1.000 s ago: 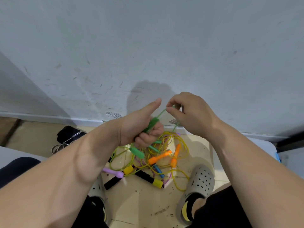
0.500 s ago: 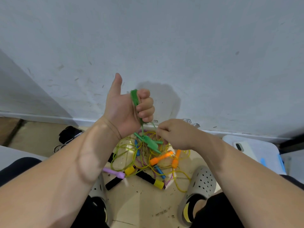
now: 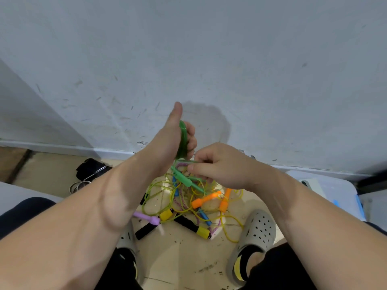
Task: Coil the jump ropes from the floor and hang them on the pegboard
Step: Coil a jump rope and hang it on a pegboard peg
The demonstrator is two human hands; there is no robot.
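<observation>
My left hand (image 3: 178, 139) is raised in front of the wall and grips a green jump rope handle (image 3: 182, 141), thumb pointing up. Just below and to its right, my right hand (image 3: 217, 164) pinches the thin green cord (image 3: 186, 162) of that rope. The second green handle (image 3: 184, 178) hangs under my hands. On the floor between my feet lies a tangled pile of jump ropes (image 3: 188, 201) with yellow-green cords and orange (image 3: 204, 199), blue, purple (image 3: 146, 217) and black-and-yellow (image 3: 192, 226) handles. No pegboard is in view.
A white wall (image 3: 209, 59) stands close ahead, with a baseboard along the floor. My grey clogs (image 3: 256, 229) flank the pile. A black item with metal rings (image 3: 88, 172) lies at the left. A white box (image 3: 326, 191) with a phone on it sits at the right.
My left hand turned so the thumb now covers most of the green handle. My right hand stayed low by the cord, shifting slightly right. A second ago both hands were level, lower down.
</observation>
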